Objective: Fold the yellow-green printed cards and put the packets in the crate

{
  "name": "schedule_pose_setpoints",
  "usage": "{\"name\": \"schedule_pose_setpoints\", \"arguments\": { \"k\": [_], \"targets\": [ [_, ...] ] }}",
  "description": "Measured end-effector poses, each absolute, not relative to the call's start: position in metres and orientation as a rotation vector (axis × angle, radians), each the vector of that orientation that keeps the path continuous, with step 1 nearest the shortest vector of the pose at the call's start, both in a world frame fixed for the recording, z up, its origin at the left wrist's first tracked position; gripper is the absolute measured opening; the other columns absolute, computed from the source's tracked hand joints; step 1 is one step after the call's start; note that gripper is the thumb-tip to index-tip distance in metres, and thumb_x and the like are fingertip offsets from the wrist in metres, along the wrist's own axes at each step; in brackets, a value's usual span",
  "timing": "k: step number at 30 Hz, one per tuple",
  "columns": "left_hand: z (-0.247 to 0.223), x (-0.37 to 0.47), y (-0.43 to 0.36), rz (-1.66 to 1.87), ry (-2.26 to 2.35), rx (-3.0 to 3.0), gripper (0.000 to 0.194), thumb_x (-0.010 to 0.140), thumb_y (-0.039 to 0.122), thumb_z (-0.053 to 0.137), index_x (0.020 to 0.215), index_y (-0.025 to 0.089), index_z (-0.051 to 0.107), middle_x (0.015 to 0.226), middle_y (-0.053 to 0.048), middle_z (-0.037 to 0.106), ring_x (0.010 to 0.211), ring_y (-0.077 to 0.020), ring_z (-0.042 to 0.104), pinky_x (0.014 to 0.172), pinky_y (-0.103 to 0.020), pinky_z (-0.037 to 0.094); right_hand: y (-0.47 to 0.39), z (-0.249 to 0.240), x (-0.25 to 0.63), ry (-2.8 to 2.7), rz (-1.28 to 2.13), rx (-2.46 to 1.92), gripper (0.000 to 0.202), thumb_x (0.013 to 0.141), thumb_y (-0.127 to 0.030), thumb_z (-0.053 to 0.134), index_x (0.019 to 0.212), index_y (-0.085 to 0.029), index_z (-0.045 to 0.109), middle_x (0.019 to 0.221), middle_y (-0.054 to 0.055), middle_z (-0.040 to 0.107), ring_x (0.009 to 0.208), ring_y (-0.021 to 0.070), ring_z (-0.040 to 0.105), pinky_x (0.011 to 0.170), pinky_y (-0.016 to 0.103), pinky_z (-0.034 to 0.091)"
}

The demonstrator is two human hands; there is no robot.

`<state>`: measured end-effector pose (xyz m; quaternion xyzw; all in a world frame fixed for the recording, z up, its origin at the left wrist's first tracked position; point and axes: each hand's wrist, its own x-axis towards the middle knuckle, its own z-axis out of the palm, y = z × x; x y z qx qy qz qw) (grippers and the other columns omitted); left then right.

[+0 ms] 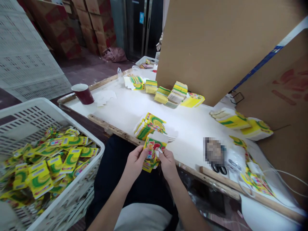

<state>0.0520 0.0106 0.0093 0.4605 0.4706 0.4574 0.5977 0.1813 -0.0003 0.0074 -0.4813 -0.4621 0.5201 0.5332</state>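
Observation:
A yellow printed carton (152, 150) is held between both hands over my lap, at the table's front edge. My left hand (136, 160) grips its left side, fingers closed on it. My right hand (168, 164) pinches its right side, where a small white flap shows near the thumb. Just behind the carton, a stack of flat yellow cartons (146, 125) lies on the white table (122, 112). The fingers behind the carton are hidden.
A white basket (96, 141) of filled yellow packs stands at left. A dark red mug (84, 95) sits on the table's left. Bundled cartons (177, 92) lie at the back beneath a large cardboard sheet (204, 41). Black scissors (219, 169) are at right.

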Motion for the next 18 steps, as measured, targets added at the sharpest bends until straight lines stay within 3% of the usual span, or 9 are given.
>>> {"name": "schedule_pose_setpoints", "arguments": {
  "k": [6, 11, 18],
  "targets": [
    [0.011, 0.053, 0.007, 1.122, 1.124, 0.956, 0.031, 0.073, 0.046, 0.06, 0.066, 0.015, 0.06, 0.06, 0.0, 0.058, 0.057, -0.0128, 0.052, 0.053, -0.022, 0.043, -0.006, 0.003, 0.176, -1.126, 1.265, -1.118, 0.039, 0.079, -0.054, 0.052, 0.083, -0.018, 0.068, 0.073, 0.004, 0.067, 0.075, 0.0207, 0.062, 0.072, 0.034, 0.051],
    [0.006, 0.063, 0.005, 1.011, 0.962, 0.893, 0.035, 0.076, 0.049, 0.055, 0.075, 0.015, 0.062, 0.066, -0.002, 0.062, 0.063, -0.0152, 0.056, 0.064, -0.028, 0.046, -0.012, -0.014, 0.173, -0.996, 1.347, -1.097, 0.045, 0.076, -0.061, 0.051, 0.094, -0.022, 0.065, 0.08, 0.007, 0.068, 0.078, 0.0211, 0.064, 0.064, 0.032, 0.053],
    [0.0, 0.066, 0.006, 1.06, 1.161, 1.104, 0.029, 0.076, 0.043, 0.056, 0.089, 0.017, 0.057, 0.085, -0.004, 0.062, 0.079, -0.0175, 0.058, 0.073, -0.03, 0.046, -0.006, -0.007, 0.187, -0.792, 1.188, -1.183, 0.043, 0.065, -0.057, 0.065, 0.09, -0.023, 0.06, 0.08, 0.004, 0.068, 0.072, 0.0204, 0.065, 0.064, 0.034, 0.054]
  ]
}}
